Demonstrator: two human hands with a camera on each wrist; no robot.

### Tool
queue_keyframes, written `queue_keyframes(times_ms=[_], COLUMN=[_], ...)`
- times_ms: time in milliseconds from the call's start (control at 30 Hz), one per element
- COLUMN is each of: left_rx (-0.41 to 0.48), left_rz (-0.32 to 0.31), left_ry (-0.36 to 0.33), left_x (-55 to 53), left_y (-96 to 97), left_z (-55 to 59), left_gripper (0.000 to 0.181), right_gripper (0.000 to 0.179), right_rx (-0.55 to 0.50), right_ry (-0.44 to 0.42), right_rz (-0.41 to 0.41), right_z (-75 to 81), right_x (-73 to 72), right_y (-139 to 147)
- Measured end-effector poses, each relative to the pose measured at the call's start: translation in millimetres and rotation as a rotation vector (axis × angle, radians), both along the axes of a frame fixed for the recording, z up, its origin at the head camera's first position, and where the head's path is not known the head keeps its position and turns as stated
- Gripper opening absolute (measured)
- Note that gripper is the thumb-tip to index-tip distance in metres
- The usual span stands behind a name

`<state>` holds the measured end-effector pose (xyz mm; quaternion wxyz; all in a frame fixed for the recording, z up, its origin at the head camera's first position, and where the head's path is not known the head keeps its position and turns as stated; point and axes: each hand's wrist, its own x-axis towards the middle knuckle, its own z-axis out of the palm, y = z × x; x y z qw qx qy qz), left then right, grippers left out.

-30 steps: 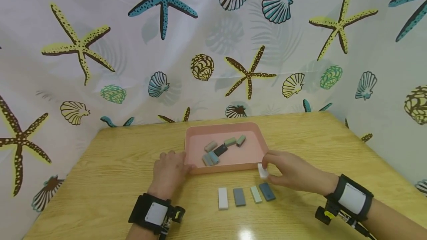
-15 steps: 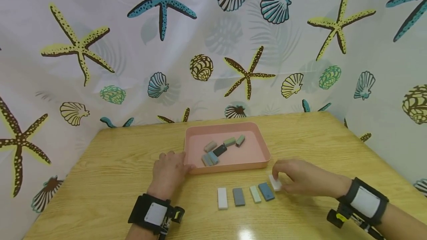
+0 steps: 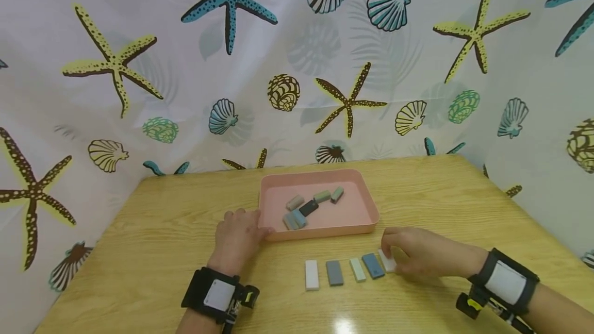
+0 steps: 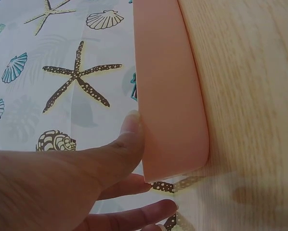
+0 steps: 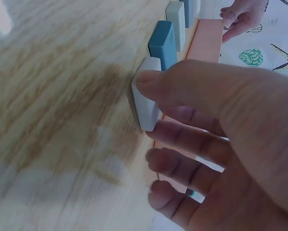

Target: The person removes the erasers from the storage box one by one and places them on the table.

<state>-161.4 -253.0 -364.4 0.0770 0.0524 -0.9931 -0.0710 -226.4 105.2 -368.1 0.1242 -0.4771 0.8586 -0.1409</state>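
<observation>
My right hand (image 3: pixel 422 251) pinches a white eraser-like block (image 3: pixel 387 261) between thumb and fingers, low at the table and right beside a blue block (image 3: pixel 373 265). In the right wrist view the thumb lies on the white block (image 5: pixel 146 103) and the other fingers spread loosely behind it. Leftward, the row continues with a pale green block (image 3: pixel 357 270), a grey block (image 3: pixel 334 273) and another white block (image 3: pixel 312 275). At the front left corner of a pink tray (image 3: pixel 325 232), my left hand (image 3: pixel 237 236) holds the rim, thumb at the front and fingers along the side.
Inside the tray lie several small blocks: a black one (image 3: pixel 309 207), blue ones (image 3: pixel 298 218), green ones (image 3: pixel 322 196) and a beige one (image 3: pixel 294 202). A curtain (image 3: pixel 287 45) with starfish and shells stands behind the wooden table (image 3: pixel 162 241).
My right hand has drawn the white block away from the tray's front right corner, toward me and rightward, to the right end of the row. My left hand stays at the tray.
</observation>
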Motion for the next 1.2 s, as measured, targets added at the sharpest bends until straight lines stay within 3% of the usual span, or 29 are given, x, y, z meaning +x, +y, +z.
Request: queue_keyframes(times_ms=[200, 400, 567, 833, 1200], left_rx=[0.002, 0.014, 0.013, 0.007, 0.006], left_rz=[0.005, 0.007, 0.007, -0.003, 0.004], left_ry=[0.002, -0.005, -0.001, 0.018, 0.025], left_x=[-0.5, -1.0, -1.5, -0.3, 0.6], left_y=[-1.1, -1.7, -2.2, -2.5, -2.0], left_z=[-0.3, -1.5, -1.6, -2.3, -0.2], left_gripper=[0.043, 0.044, 0.044, 0.044, 0.044], right_gripper=[0.018, 0.008, 0.009, 0.011, 0.01], right_rx=[0.028, 0.012, -0.076, -0.221, -0.222], right_ry=[-0.032, 0.034, 0.072, 0.145, 0.188], right_rz=[0.006, 0.078, 0.069, -0.017, -0.201], right_z=[4.6, 15.8, 22.2, 23.2, 13.6], right_x=[-1.6, -9.4, -25.0, -51.6, -81.1], right_y=[-3.5, -14.7, -32.2, -59.5, -89.5])
